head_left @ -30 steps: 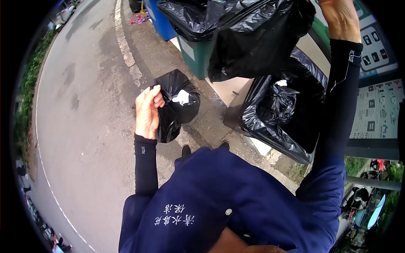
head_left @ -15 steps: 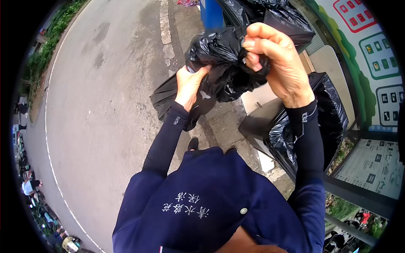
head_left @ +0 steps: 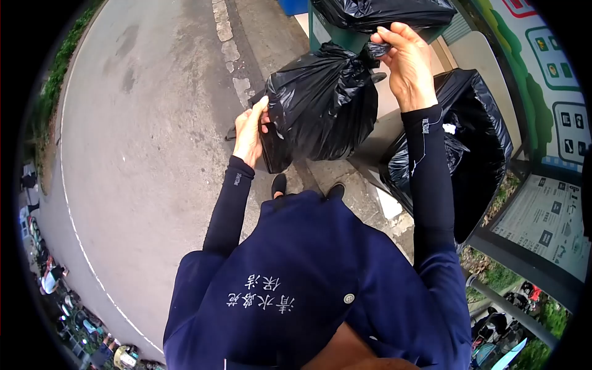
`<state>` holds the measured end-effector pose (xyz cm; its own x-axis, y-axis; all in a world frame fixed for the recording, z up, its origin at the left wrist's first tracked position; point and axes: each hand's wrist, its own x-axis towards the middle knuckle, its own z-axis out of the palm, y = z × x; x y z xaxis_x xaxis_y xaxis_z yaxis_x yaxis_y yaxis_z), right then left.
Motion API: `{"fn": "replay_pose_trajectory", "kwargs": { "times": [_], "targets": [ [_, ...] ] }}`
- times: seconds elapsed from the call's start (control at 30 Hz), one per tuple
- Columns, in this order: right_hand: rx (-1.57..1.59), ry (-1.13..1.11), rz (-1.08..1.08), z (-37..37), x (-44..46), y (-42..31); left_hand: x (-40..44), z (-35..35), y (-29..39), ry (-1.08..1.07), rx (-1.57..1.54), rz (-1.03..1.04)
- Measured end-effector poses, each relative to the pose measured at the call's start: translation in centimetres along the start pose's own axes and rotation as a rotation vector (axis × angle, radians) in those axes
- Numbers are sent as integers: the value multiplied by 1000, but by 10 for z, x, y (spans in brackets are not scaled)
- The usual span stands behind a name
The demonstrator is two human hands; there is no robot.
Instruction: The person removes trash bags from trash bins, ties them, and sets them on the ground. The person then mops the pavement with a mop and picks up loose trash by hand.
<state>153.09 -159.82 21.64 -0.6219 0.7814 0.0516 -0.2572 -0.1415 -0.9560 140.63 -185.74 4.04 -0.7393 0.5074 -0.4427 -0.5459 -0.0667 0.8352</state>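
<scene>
A bulging black garbage bag (head_left: 324, 108) hangs in front of me, its top gathered into a twisted neck. My right hand (head_left: 407, 65) is closed, pinching the bunched end of that neck between thumb and fingers. At the bag's left side, my left hand (head_left: 251, 129) is closed on the black plastic with thumb and fingertips. What the bag contains is hidden. To the right, below my right forearm, stands an open bin lined with a black bag (head_left: 478, 142); a small white scrap lies at its inner edge.
Behind the bag stands a green bin (head_left: 348, 40) with black plastic over its top. A blue bin (head_left: 293, 6) shows at the upper edge. Signboards (head_left: 546, 216) flank the right side. Paved road (head_left: 148, 154) stretches left, with parked scooters and a person (head_left: 52, 277) far off.
The bag now hangs fuller and rounder, its neck drawn up to the right. My left hand has shifted left and down; my right hand has moved slightly up.
</scene>
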Motion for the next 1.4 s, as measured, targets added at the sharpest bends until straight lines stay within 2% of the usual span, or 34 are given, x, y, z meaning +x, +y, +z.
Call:
{"fn": "replay_pose_trajectory", "kwargs": {
  "times": [0.1, 0.2, 0.27, 0.33, 0.37, 0.4, 0.43, 0.47, 0.5, 0.6, 0.63, 0.67, 0.7, 0.73, 0.77, 0.83, 0.93, 1.0, 1.03, 1.1, 1.17, 1.23, 1.27, 1.3, 1.33, 1.37, 1.4],
  "targets": [
    [-82, 7, -118, 10, -10, -12, -8, -8, -16, 41, -2, -53],
    [-34, -19, -262, 30, -37, 12, -12, -8, -41, 9, -36, -78],
    [-134, -31, -165, 35, -71, 51, -19, -2, -45, -58, -83, -119],
    [-346, -4, -62, 32, -110, 115, -31, 10, -43, -113, -100, -164],
    [-536, -24, -82, 26, -127, 150, -41, 23, -32, -123, -111, -217],
    [-486, -55, 41, 20, -146, 189, -46, 33, -31, -144, -124, -219],
    [-790, -140, -44, 27, -160, 167, -47, 39, -32, -165, -135, -219],
    [-875, -167, -140, 26, -166, 169, -42, 37, -48, -188, -78, -161],
    [-958, -197, -238, 25, -171, 171, -41, 38, -55, -187, -42, -195],
    [-1057, -315, -406, 13, -181, 172, -44, 26, -78, -314, -162, -278],
    [-1052, -362, -381, 12, -187, 172, -42, 17, -95, -294, -41, -276],
    [-1103, -425, -314, 9, -193, 180, -49, 10, -99, -234, 44, -246],
    [-1136, -479, -291, 14, -194, 177, -35, -12, -127, -452, 677, 311],
    [-1179, -516, -313, 20, -196, 173, -43, 5, -103, -120, -16, -332],
    [-1166, -526, -394, 19, -200, 182, -31, 1, -116, -61, -2, -357],
    [-1140, -551, -370, 24, -209, 178, -28, -4, -118, -68, -100, -377],
    [-1009, -660, -113, 10, -229, 185, -35, -5, -94, -120, -242, -468],
    [-861, -712, 68, -7, -238, 204, -36, -6, -92, -165, -319, -434],
    [-661, -668, 254, -18, -239, 215, -35, -4, -92, -221, -389, -402],
    [-484, -494, 376, -25, -234, 195, -33, 3, -90, -225, -419, -398],
    [-682, -466, -3, -43, -212, 138, -18, -5, -104, -287, -414, -349],
    [-795, -273, -121, -83, -180, 51, -13, -17, -87, -130, -148, -378],
    [-869, -134, -157, -123, -169, 16, 2, -32, -105, -91, -123, -244],
    [-863, 108, -68, -159, -168, -27, 12, -53, -109, -88, -49, -412],
    [-841, 309, -151, -216, -166, -51, 23, -80, -131, -137, 162, -306],
    [-723, 481, -224, -269, -165, -73, 23, -95, -147, -77, 252, -315],
    [-737, 598, -247, -324, -167, -89, 19, -114, -166, -30, 307, -300]
  ]
}}
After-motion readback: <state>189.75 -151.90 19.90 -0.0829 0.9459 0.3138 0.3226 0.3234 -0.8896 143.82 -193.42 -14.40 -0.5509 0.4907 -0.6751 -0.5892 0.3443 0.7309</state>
